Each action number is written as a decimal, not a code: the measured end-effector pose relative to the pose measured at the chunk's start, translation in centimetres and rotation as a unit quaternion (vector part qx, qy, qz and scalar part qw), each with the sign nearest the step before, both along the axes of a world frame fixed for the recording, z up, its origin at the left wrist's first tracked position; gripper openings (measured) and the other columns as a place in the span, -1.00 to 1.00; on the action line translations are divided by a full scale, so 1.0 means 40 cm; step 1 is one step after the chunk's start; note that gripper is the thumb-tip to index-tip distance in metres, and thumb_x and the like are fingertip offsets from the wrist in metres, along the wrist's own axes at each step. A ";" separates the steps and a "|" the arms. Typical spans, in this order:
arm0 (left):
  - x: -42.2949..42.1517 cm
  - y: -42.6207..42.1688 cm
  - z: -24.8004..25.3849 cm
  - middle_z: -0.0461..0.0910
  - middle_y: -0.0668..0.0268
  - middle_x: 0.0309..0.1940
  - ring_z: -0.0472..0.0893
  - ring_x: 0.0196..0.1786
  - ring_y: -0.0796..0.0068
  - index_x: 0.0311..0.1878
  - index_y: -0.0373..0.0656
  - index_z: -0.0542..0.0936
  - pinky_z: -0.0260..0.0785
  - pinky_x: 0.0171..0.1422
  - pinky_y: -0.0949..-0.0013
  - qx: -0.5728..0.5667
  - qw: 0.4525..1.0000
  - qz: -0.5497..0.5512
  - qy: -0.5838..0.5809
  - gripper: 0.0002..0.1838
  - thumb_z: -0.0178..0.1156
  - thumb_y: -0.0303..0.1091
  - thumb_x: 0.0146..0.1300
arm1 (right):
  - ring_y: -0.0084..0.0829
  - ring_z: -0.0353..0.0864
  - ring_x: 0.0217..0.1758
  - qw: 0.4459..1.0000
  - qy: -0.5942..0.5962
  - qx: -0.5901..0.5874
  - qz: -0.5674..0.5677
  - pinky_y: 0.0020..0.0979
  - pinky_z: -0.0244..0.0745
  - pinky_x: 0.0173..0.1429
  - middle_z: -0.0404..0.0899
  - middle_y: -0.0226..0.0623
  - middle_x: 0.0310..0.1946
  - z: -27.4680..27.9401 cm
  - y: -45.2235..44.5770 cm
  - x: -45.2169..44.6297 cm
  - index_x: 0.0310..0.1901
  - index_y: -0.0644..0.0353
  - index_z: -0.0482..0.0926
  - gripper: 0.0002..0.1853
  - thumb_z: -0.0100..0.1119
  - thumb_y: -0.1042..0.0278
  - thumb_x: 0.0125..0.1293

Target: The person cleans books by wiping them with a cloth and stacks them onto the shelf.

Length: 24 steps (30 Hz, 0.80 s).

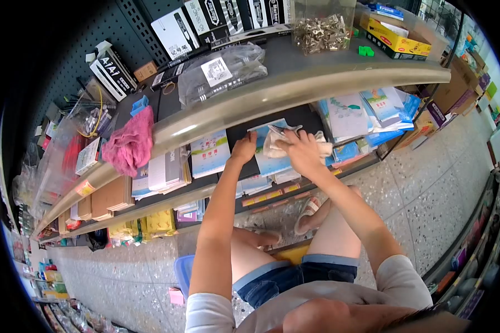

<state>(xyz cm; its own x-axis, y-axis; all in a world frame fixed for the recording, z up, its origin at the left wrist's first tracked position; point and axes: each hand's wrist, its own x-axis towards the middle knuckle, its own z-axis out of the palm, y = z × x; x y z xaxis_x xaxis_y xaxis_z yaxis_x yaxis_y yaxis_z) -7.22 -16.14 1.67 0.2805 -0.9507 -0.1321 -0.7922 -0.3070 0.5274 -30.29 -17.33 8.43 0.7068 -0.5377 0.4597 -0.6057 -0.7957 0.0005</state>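
On the middle shelf, a blue-and-white booklet (265,161) lies between my hands. My left hand (244,148) touches its left edge, fingers bent and pressed together at the far corner. My right hand (304,151) is closed on a crumpled cream cloth (273,145), which rests over the booklet's upper right part. Another blue-and-white booklet (210,154) lies to the left of my left hand. To the right, stacked booklets (347,116) sit on the same shelf. A pink cloth (129,141) hangs over the upper shelf's edge at the left.
The upper shelf's front edge (294,91) runs just beyond my hands. On it stand a plastic bag (222,72), a clear box of metal clips (323,34) and a yellow box (395,40). Below are yellow packages (160,223) and a blue stool (183,271).
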 end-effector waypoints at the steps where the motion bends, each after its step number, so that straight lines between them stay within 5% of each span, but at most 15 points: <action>1: 0.000 -0.001 0.010 0.42 -0.19 0.14 0.44 0.19 -0.10 0.30 -0.40 0.28 0.24 0.34 0.10 0.000 1.000 0.006 0.002 -0.28 -0.51 0.07 0.45 | -0.27 0.40 -0.03 1.000 0.023 0.007 0.006 -0.27 0.29 -0.03 0.49 -0.38 0.02 -0.029 -0.015 0.024 -0.01 -0.16 0.64 -0.58 0.04 0.40 0.08; 6: -0.009 0.002 -0.001 0.48 -0.21 0.05 0.47 0.12 -0.19 0.20 -0.39 0.34 0.26 0.29 0.02 -0.014 1.000 0.019 -0.009 -0.29 -0.52 0.09 0.45 | -0.30 0.40 -0.02 0.998 0.034 -0.029 0.051 -0.29 0.29 -0.04 0.44 -0.41 0.03 -0.115 0.056 0.060 -0.05 -0.18 0.65 -0.64 0.04 0.32 0.12; 13: -0.006 0.002 -0.019 0.48 -0.18 0.06 0.47 0.11 -0.22 0.18 -0.28 0.37 0.25 0.29 -0.04 -0.049 0.998 0.026 0.008 -0.28 -0.52 0.17 0.43 | -0.31 0.40 -0.03 0.962 0.095 0.137 0.215 -0.27 0.35 0.01 0.42 -0.47 0.14 -0.075 0.226 -0.108 0.03 -0.19 0.62 -0.54 0.08 0.46 0.07; 17: -0.005 0.003 -0.007 0.48 -0.19 0.06 0.44 0.15 -0.20 0.24 -0.27 0.35 0.22 0.32 -0.02 -0.015 0.999 0.026 0.014 -0.26 -0.52 0.18 0.43 | -0.18 0.41 0.05 0.990 0.015 0.132 0.054 -0.26 0.38 0.04 0.41 -0.36 0.14 0.006 0.167 -0.126 0.07 -0.25 0.59 -0.38 0.24 0.54 -0.11; 24: -0.012 -0.007 -0.004 0.47 -0.19 0.08 0.44 0.16 -0.20 0.26 -0.30 0.33 0.22 0.33 0.02 -0.014 0.999 0.028 -0.010 -0.26 -0.50 0.16 0.43 | -0.23 0.39 -0.04 0.998 0.011 0.037 -0.052 -0.24 0.28 0.00 0.45 -0.37 0.05 -0.084 0.046 -0.073 0.00 -0.13 0.63 -0.58 0.05 0.46 0.09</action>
<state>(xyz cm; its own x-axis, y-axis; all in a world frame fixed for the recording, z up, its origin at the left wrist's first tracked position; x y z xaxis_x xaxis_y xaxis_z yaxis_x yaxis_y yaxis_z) -7.71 -16.43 1.49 0.3358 -0.9367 -0.0995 -0.7847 -0.3366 0.5206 -33.21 -15.48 5.06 0.6545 -0.6414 0.4004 -0.6859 -0.7264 -0.0424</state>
